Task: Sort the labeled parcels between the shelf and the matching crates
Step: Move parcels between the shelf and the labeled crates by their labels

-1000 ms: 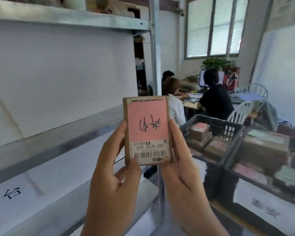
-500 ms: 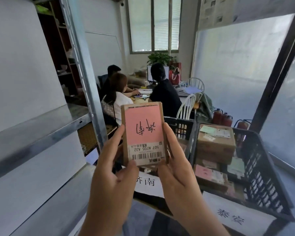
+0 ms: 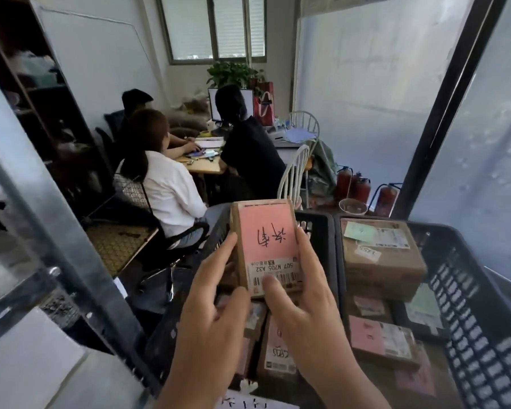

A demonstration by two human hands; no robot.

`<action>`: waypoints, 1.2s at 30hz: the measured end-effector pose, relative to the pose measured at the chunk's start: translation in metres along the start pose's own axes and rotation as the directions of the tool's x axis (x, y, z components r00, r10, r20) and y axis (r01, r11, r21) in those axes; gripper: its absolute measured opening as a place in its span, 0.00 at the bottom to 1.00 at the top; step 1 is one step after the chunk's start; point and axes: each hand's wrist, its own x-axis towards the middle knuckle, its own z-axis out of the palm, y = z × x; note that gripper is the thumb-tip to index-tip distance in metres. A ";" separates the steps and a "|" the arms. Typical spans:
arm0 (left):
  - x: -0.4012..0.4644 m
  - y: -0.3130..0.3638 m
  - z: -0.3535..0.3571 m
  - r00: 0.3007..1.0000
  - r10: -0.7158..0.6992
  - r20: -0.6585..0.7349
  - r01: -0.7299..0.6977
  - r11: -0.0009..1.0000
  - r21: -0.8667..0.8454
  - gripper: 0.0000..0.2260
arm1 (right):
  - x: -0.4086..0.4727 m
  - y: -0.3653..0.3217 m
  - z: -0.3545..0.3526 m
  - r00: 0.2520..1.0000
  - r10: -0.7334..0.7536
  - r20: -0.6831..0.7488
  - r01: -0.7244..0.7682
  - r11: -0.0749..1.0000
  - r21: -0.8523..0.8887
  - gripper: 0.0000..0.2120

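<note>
Brown parcel (image 3: pixel 266 246) with pink label and black handwriting; black lattice crates (image 3: pixel 484 335); red extinguishers (image 3: pixel 363 187)

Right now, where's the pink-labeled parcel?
Head view, center: the pink-labeled parcel is held up by the right hand, left hand touching its left edge, above the left black crate.
</note>
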 end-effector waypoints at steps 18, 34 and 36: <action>0.197 -0.136 0.016 0.977 -0.200 -0.071 0.212 0.894 0.394 0.21 | 0.178 0.184 0.032 0.925 0.260 -0.277 -0.364 0.815 -0.451 0.43; 0.231 -0.198 -0.008 0.914 -0.406 0.004 0.356 0.806 0.474 0.22 | 0.225 0.246 0.086 0.859 0.451 -0.243 -0.513 0.757 -0.405 0.36; 0.230 -0.199 -0.009 0.914 -0.407 0.015 0.352 0.807 0.474 0.22 | 0.225 0.247 0.086 0.855 0.458 -0.243 -0.518 0.746 -0.417 0.36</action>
